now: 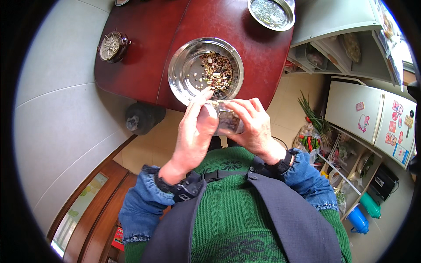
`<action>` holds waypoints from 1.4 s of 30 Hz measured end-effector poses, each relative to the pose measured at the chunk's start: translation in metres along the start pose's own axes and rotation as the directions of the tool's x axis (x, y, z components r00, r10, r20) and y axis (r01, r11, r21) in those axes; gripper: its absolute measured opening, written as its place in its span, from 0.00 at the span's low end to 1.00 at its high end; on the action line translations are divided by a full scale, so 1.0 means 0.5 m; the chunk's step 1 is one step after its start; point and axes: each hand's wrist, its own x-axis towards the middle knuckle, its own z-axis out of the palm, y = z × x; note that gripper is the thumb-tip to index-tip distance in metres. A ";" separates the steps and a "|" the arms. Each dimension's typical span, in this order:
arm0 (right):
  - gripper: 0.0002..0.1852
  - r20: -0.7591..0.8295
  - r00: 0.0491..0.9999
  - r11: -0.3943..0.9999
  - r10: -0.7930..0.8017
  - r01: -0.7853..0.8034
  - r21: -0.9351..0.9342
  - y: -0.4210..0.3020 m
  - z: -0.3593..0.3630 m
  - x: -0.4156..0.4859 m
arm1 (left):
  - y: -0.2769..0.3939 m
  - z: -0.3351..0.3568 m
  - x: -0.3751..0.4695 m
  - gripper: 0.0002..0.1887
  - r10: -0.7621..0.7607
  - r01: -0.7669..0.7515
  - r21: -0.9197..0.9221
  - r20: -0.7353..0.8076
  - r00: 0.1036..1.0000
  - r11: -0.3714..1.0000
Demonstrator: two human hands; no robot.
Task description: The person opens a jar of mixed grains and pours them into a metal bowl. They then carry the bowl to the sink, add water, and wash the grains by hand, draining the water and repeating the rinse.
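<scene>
A clear jar [228,121] with beans inside lies tilted between my hands, just off the near rim of a steel basin [180,70]. My right hand [251,123] grips the jar's side and its far end. At the other end, my left hand [197,126] has its palm against a round, pale end or lid, with the fingers stretched towards the basin; whether it grips the jar is hard to tell. Mixed beans and grains [218,70], in brown, black, white and yellow, lie mostly on the right side of the basin's floor.
On the dark red table [141,75] stand a brown pot of toothpicks [111,46] at the left and a metal bowl of water [271,14] at the far right. A large plastic bottle [144,118] is below the table's left edge. Shelves, vegetables and a white fridge [355,108] are at right.
</scene>
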 end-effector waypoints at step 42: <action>0.48 -0.076 0.938 0.835 0.338 -0.262 0.483 0.444 -0.074 -0.083 | -0.189 0.133 -0.065 0.18 -0.537 0.311 -0.472 -0.483 0.691 0.825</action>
